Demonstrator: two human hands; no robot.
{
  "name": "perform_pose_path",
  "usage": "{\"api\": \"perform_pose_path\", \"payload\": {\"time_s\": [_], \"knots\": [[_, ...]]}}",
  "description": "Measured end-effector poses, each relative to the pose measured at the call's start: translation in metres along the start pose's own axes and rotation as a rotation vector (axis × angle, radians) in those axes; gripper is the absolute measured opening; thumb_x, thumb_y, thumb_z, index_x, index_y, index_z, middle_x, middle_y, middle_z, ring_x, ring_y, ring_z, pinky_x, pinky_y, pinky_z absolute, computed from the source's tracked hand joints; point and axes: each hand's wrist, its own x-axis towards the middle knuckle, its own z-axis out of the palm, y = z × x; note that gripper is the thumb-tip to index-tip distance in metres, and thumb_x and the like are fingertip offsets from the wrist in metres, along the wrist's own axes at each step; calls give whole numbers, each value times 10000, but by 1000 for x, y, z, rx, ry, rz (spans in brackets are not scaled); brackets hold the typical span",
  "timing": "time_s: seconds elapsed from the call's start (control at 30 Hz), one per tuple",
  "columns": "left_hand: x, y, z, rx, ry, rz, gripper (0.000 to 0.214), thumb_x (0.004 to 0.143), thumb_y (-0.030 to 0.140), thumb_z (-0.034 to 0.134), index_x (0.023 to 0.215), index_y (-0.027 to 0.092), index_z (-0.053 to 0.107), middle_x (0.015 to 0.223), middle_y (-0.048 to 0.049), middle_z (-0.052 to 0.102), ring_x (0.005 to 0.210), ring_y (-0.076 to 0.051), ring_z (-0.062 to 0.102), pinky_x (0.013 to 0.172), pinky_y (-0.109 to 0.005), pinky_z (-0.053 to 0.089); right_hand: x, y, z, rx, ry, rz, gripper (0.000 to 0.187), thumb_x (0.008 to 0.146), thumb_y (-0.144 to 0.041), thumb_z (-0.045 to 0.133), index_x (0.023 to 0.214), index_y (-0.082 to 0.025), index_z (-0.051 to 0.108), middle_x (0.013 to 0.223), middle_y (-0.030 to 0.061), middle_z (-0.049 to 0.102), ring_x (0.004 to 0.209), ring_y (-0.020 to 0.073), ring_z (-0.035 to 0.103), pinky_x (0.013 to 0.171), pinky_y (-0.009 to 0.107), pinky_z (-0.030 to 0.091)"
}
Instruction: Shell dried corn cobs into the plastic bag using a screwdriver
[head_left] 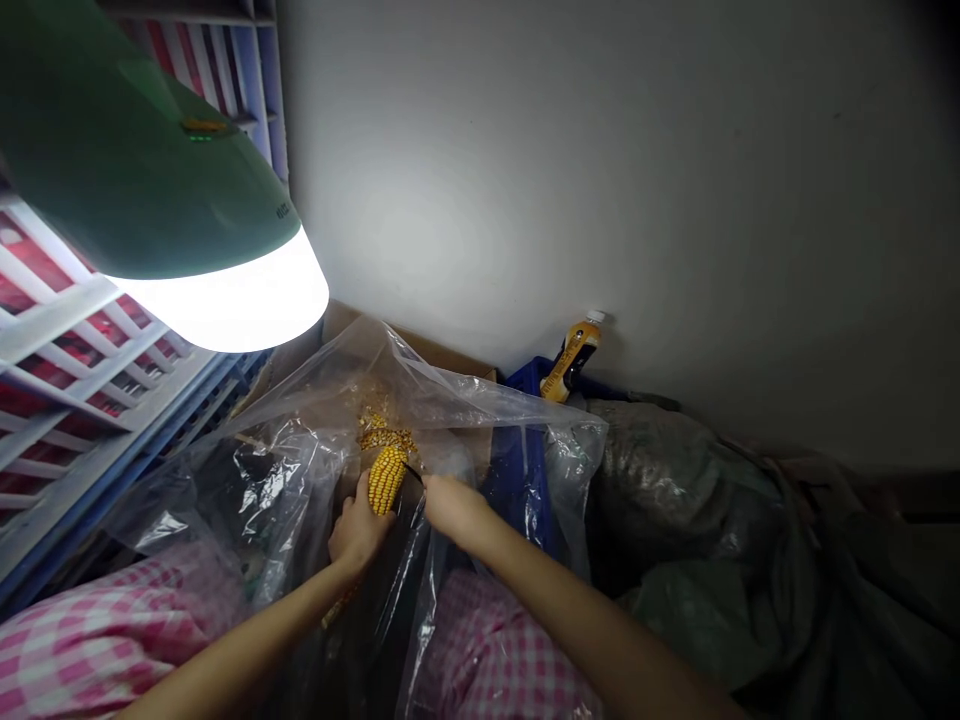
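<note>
My left hand (pixel 355 532) is wrapped round the lower part of a yellow corn cob (pixel 387 478), which points up and slightly right. Closed beside it, my right hand (pixel 453 508) grips a thin dark pick-like tool (pixel 412 472); its tip meets the cob's right side near the top. What the tool is exactly, I cannot make out. Just beyond the cob, loose corn kernels (pixel 384 434) lie in a clear plastic sheet or bag (pixel 465 402) spread around both hands. Part of another cob (pixel 339 604) shows below my left wrist.
A lit green lamp (pixel 217 230) hangs close at upper left, before stacked plastic crates (pixel 97 365). Behind the plastic are a cardboard box (pixel 442 358) and a blue crate (pixel 525 480). A drink bottle (pixel 574 358) leans near the wall. Dark green sacks (pixel 690 500) fill the right.
</note>
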Motion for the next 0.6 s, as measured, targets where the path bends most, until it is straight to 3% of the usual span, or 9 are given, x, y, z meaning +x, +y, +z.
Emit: {"api": "perform_pose_path", "payload": {"time_s": [0.07, 0.13, 0.23, 0.3, 0.37, 0.43, 0.6], "knots": [[-1, 1, -1, -13, -5, 0, 742, 742, 339, 489, 1399, 242, 159, 1154, -140, 535, 999, -273, 583, 760, -328, 440, -3, -4, 9, -41, 62, 22, 409, 821, -27, 368, 1210, -72, 486, 1116, 223, 579, 1071, 295, 547, 862, 414, 438], [-2, 1, -1, -14, -5, 6, 737, 739, 333, 490, 1395, 249, 165, 1155, -132, 533, 993, -272, 584, 758, -330, 438, 1, 0, 8, -49, 35, 18, 397, 838, -53, 371, 1214, -94, 490, 1048, 189, 612, 1002, 262, 587, 814, 369, 470], [0, -5, 2, 0, 16, 36, 731, 738, 327, 479, 1394, 255, 163, 1157, -126, 521, 980, -278, 579, 755, -343, 433, 20, 20, -18, -13, -122, -9, 335, 890, -233, 384, 1183, -192, 542, 686, 48, 617, 616, 176, 626, 564, 289, 506], [2, -10, 5, 4, 36, 66, 732, 738, 325, 471, 1396, 257, 158, 1168, -121, 506, 984, -283, 569, 754, -350, 428, 38, 37, -46, 31, -271, -17, 363, 882, -318, 425, 1232, -258, 504, 498, -50, 478, 389, 107, 498, 432, 234, 453], [6, -14, 9, 10, 40, 82, 737, 734, 317, 473, 1398, 261, 157, 1169, -113, 499, 992, -284, 560, 758, -350, 424, 57, 48, -73, 120, -517, 23, 418, 881, -334, 439, 1297, -305, 420, 461, -93, 390, 305, 59, 378, 368, 172, 370], [9, -17, 11, 15, 39, 79, 747, 729, 312, 479, 1399, 265, 153, 1160, -108, 498, 998, -283, 554, 759, -350, 421, 73, 51, -91, 148, -638, 66, 436, 873, -327, 461, 1304, -293, 413, 469, -97, 382, 288, 45, 339, 345, 147, 316], [14, -15, 13, 21, 35, 58, 753, 725, 316, 489, 1396, 281, 148, 1149, -106, 506, 974, -283, 564, 735, -349, 424, 85, 44, -96, 143, -645, 89, 434, 867, -295, 467, 1299, -266, 424, 462, -90, 384, 281, 49, 330, 334, 148, 282]]}}
